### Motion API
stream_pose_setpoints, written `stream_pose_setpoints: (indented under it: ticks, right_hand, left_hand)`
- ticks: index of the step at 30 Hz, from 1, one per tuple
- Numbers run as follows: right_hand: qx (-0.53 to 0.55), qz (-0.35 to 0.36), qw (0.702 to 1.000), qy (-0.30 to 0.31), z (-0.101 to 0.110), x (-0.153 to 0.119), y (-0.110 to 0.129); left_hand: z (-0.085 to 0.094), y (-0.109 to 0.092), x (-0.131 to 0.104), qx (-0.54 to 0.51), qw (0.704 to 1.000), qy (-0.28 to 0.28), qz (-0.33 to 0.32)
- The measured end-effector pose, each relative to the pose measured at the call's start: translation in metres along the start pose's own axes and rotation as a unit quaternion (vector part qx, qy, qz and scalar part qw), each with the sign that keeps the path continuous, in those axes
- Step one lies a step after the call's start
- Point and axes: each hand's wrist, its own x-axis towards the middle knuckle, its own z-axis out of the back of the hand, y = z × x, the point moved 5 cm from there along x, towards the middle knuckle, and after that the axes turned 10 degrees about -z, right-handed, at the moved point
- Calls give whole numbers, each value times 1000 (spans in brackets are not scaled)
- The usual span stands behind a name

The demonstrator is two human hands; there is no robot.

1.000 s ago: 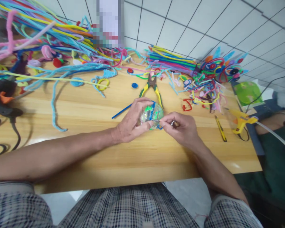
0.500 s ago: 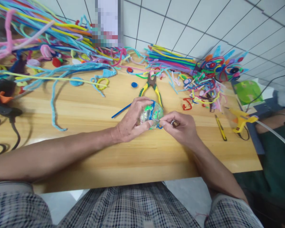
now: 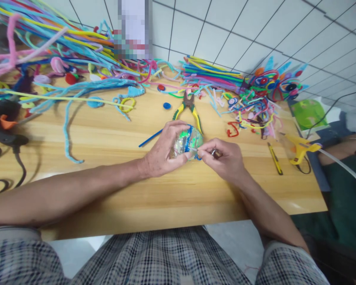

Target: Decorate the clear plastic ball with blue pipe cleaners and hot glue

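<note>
A shiny, iridescent ball (image 3: 196, 139) with a blue band around it sits in the grasp of my left hand (image 3: 165, 152), whose fingers and thumb wrap its left side. My right hand (image 3: 222, 158) pinches a thin metal tool (image 3: 192, 149), its tip touching the ball by the blue band. Part of the tool lies hidden within the right fist. Just beyond the ball, pliers (image 3: 189, 106) with yellow and green handles lie with handles spread. A blue stick (image 3: 150, 138) lies left of the ball, and a small blue disc (image 3: 167, 105) is farther back.
Piles of pipe cleaners (image 3: 77, 39) cover the back left, with another bundle (image 3: 213, 73) at the back. A yellow cutter (image 3: 275, 158) and a yellow glue gun (image 3: 304, 148) lie right. A black device (image 3: 2, 122) stands left. Another person's arm (image 3: 341, 150) shows at far right.
The ball has turned slightly in my left hand, so its blue band shows a little farther left. The tool tip has shifted slightly left with my right hand.
</note>
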Motion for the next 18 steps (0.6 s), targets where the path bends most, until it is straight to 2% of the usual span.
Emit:
stream_pose_setpoints:
  ticks: [18]
  right_hand:
    - [15,17,1000,-9,0,0,0]
  left_hand:
    - [3,-3,2,10,1000,24,-1]
